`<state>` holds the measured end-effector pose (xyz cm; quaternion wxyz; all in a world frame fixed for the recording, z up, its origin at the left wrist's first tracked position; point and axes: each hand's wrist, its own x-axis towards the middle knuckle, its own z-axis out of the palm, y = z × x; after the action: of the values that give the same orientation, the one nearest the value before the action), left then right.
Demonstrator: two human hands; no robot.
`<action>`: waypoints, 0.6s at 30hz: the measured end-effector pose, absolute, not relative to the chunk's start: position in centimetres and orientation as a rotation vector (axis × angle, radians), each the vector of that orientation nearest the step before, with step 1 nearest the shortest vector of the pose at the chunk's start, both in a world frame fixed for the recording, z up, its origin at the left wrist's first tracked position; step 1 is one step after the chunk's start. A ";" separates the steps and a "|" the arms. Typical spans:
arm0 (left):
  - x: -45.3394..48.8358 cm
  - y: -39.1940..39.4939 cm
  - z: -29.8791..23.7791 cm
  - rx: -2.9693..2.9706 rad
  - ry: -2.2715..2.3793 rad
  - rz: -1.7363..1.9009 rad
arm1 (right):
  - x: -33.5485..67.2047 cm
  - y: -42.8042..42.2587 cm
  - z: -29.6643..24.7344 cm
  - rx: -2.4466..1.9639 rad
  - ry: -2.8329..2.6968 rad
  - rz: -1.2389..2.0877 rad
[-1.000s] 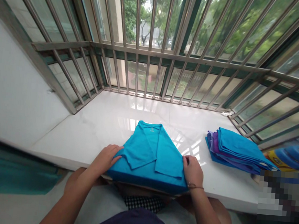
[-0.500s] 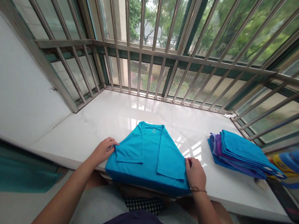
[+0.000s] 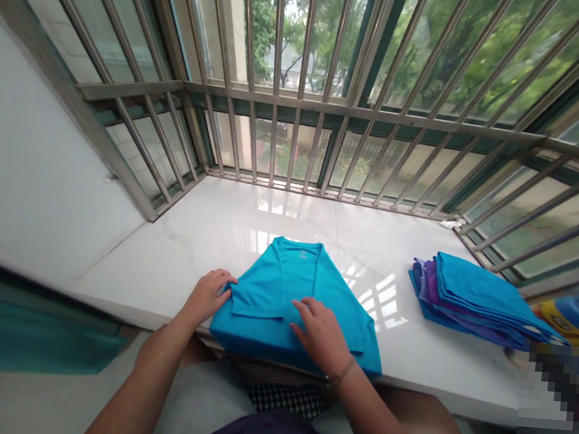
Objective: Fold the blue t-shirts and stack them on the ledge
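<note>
A bright blue T-shirt (image 3: 263,294) lies on the white windowsill, both sleeves folded inward over its body and the neckline at the far end. Its lower part hangs over the sill's front edge. At the shirt's left edge, my left hand (image 3: 209,296) pinches the fabric beside the folded sleeve. My right hand (image 3: 321,332) hovers over or rests lightly on the shirt's middle, thumb and fingers apart; whether it touches the cloth I cannot tell. It hides part of the right sleeve.
A stack of folded blue and purple clothes (image 3: 484,296) sits on the right of the sill (image 3: 166,261). Beyond it is a blue-and-yellow container (image 3: 575,316). Metal window bars (image 3: 298,104) enclose the far side. A blurred patch covers the lower right corner.
My right hand has let go of the shirt's right edge and moved left over its middle. My left hand stays at the left edge. The view has shifted slightly.
</note>
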<state>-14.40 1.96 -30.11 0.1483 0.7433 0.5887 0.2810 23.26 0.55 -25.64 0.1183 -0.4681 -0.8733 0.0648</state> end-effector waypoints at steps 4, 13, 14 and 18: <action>-14.4 2.0 -30.1 2.130 1.694 0.823 | 18.9 1.5 -26.1 -1.315 -2.765 0.083; -14.3 2.0 -29.9 2.120 1.673 0.830 | 19.5 0.0 -25.0 -1.062 -2.593 -0.014; -14.3 2.0 -29.8 2.126 1.674 0.824 | 19.7 -0.6 -25.1 -1.029 -2.611 0.002; -14.3 1.9 -29.8 2.151 1.675 0.817 | 20.3 -2.0 -25.9 -1.084 -2.723 0.123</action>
<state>-14.27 1.88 -29.85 0.1470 0.7476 0.5821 0.2839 20.33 -2.04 -25.87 0.1040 -0.3677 -0.9232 0.0418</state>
